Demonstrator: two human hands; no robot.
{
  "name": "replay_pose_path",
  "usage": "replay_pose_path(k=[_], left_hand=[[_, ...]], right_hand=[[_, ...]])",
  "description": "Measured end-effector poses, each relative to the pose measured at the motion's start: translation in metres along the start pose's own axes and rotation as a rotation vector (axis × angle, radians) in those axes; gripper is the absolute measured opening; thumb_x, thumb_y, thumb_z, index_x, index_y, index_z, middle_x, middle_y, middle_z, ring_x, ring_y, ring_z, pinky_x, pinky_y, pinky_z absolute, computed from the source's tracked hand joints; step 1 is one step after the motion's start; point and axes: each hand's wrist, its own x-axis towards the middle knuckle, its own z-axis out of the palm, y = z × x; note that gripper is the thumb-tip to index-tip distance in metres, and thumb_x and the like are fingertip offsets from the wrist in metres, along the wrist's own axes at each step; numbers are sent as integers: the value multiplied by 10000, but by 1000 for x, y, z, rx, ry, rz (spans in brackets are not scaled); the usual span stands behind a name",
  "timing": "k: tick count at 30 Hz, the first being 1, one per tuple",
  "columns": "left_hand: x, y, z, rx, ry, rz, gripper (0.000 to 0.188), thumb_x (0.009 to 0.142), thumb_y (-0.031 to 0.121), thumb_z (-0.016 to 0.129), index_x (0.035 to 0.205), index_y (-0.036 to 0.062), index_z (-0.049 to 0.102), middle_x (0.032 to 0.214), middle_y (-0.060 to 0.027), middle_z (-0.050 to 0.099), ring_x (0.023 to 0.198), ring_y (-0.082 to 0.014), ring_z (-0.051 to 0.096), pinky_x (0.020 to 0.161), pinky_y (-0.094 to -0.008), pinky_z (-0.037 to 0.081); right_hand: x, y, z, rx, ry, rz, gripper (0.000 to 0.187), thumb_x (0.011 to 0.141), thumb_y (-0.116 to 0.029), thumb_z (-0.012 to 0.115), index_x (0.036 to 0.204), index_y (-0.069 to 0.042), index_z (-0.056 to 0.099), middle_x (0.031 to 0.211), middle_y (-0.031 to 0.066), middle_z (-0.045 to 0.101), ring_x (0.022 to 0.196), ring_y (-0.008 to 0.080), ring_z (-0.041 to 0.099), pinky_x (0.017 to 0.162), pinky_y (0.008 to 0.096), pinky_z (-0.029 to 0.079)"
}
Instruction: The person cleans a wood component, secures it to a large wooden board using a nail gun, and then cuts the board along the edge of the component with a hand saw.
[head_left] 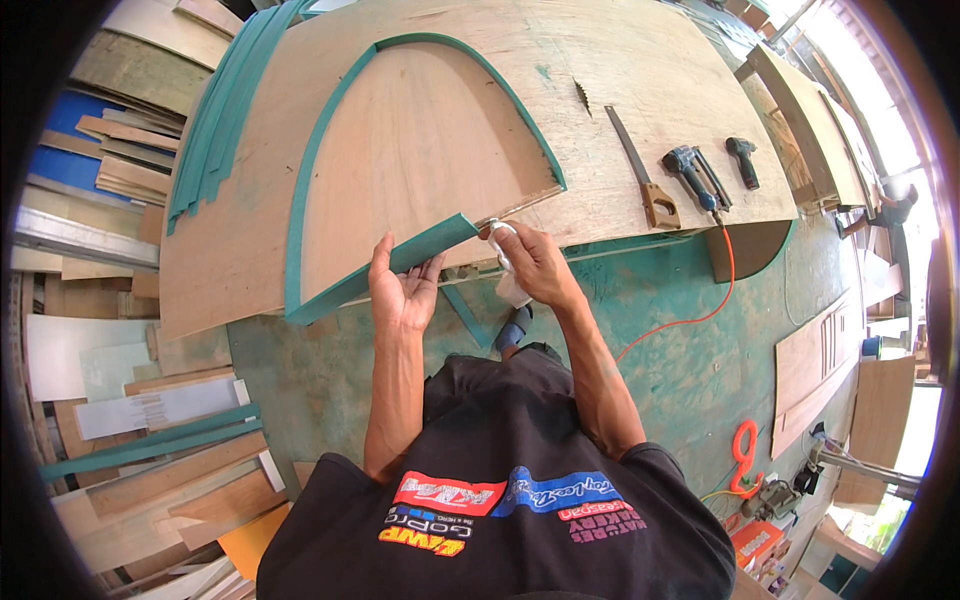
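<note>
My left hand is palm up under a green wooden strip, fingers behind it and thumb at its near side. The strip slants along the near edge of an arch-shaped wooden panel, its right end lifted away from the panel's edge. Green edging borders the panel's curve. In my right hand is a white squeeze bottle, partly hidden by my fingers. Its upper end is by the panel's bare edge, next to the strip's free end.
On the plywood worktable lie a handsaw, a nail gun with an orange hose, and a small black power tool. Green strips are stacked at the left. Boards crowd the floor there.
</note>
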Motion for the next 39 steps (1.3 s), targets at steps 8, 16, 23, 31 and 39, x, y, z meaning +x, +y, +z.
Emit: replay_pose_path(k=[8,16,23,31,39], left_hand=[[-2,-3,1,1,-26,0,694,935,246,719,1397,-76,313,1364,-239,385,1359,-344,425,1154,-536,449],[8,-9,-11,22,-3,-7,698,936,212,702,1425,-76,297,1416,-237,362,1391,-356,403,1181,-532,415],[41,-27,-77,223,93,1,352,909,196,605,1144,-32,474,1316,-224,430,1320,-377,437,1147,-566,414],[96,-28,-167,336,210,25,202,850,132,551,990,1,489,1124,-175,500,1110,-340,512,1086,-570,447],[112,-29,-167,449,282,-46,470,1029,228,412,1366,-96,359,1302,-293,500,1181,-452,541,1037,-615,512]], right_hand=[[-1,4,-17,83,-15,108,387,1087,-296,476,1118,11,709,787,46,639,766,128,589,704,312,474],[-17,67,-61,294,244,400,407,1057,-314,458,1109,-16,730,737,-7,575,656,84,505,607,267,403],[-33,162,-163,86,389,490,275,934,-181,488,1040,-30,693,837,-9,584,739,109,499,675,277,403],[12,183,-223,-205,372,318,271,852,-43,657,1115,8,618,882,48,629,810,150,588,751,317,485],[61,256,-272,-360,471,272,597,880,-123,697,1428,32,518,1138,195,713,966,253,694,855,362,548]])
